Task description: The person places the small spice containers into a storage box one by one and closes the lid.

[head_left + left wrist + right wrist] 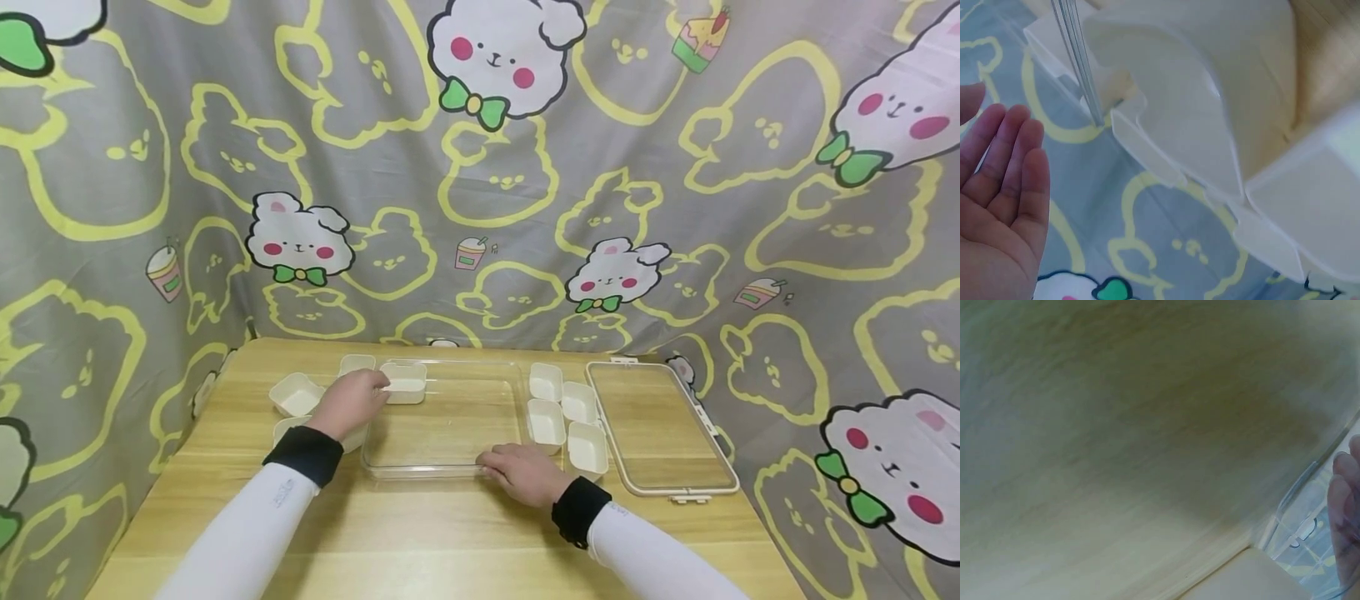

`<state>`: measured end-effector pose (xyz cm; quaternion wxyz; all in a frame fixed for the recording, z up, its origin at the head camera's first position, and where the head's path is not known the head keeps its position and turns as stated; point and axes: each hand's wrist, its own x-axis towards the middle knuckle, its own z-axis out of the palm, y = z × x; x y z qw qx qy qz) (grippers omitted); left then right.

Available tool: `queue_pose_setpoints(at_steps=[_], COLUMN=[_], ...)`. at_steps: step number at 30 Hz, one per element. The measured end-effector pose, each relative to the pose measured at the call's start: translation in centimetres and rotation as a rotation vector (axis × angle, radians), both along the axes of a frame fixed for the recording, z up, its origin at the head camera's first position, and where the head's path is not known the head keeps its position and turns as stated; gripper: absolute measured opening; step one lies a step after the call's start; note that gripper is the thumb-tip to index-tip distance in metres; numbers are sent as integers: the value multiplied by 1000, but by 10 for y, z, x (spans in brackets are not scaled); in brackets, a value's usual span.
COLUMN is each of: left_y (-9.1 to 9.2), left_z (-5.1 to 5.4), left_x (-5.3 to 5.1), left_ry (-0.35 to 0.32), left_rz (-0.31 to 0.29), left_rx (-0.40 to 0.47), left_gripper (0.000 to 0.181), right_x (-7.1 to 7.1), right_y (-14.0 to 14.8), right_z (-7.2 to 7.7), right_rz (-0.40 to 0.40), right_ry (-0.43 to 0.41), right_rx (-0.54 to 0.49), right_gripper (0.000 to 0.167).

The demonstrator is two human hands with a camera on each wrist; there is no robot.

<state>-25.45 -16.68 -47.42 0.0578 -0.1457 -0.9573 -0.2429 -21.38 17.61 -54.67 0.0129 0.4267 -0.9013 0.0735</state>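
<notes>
A clear rectangular plastic box (450, 472) lies on the table. One small white plastic container (407, 395) sits inside its far left corner. My left hand (352, 402) is beside that container, fingertips close to its left side; the left wrist view shows these fingers (1030, 187) slightly bent, thumb apart, with nothing between them. At the box's front right edge, my right hand (527, 475) holds the wall. Its fingers (1342, 506) show at the edge of the right wrist view; the thumb is hidden there.
More small white containers stand left of the box, including a tilted one (295, 395), partly hidden by my left arm. Several others (546, 423) are grouped right of it. Beyond them lies a clear lid with a white rim (678, 492). A patterned curtain (495, 292) encloses the wooden table (442, 542).
</notes>
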Motion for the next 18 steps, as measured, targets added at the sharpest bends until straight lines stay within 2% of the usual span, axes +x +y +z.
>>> queue_pose_setpoints(at_steps=[7,11,14,18], left_y=[-19,-29,-35,-42], left_z=[4,2,1,3], left_x=[18,29,37,49], left_ry=[59,95,87,10], left_rz=[-33,-34,24,164], left_rx=[-34,-56,-62,-48], left_gripper=[11,15,20,23], right_x=[0,0,-1,-1], right_y=[-1,-1,-1,0], right_z=[1,0,-1,-2], right_rz=[10,7,1,-3], right_ry=[4,-6,-11,-14], right_rx=[-11,-7,-1,1], right_gripper=[17,18,18,18])
